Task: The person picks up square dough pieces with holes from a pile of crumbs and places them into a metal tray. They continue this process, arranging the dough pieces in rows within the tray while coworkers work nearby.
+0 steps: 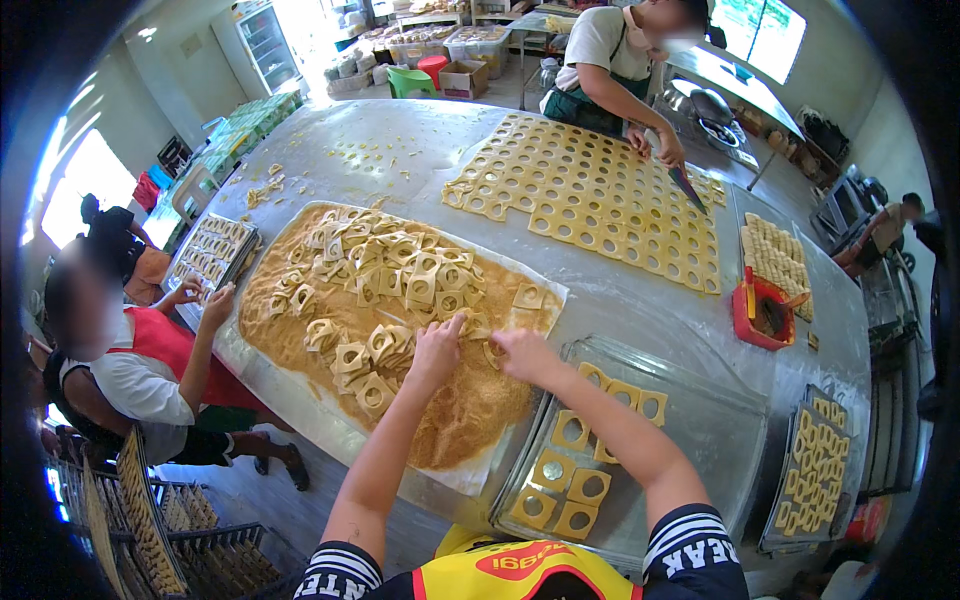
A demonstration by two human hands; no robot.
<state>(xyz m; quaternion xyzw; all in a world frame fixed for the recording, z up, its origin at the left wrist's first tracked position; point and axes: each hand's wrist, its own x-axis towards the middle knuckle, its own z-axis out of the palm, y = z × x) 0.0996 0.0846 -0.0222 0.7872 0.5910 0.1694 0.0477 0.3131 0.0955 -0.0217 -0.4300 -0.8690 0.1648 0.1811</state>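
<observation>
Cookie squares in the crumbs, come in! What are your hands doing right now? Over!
Left hand and right hand both down on dough squares in the crumb pile. Tray at right partly filled. Nothing blocking.

A working bakery, people standing around a long steel surface (620,300), punched dough sheet (590,190) lying at 12 o'clock, filled baking trays (815,470) sitting at 4 o'clock
</observation>
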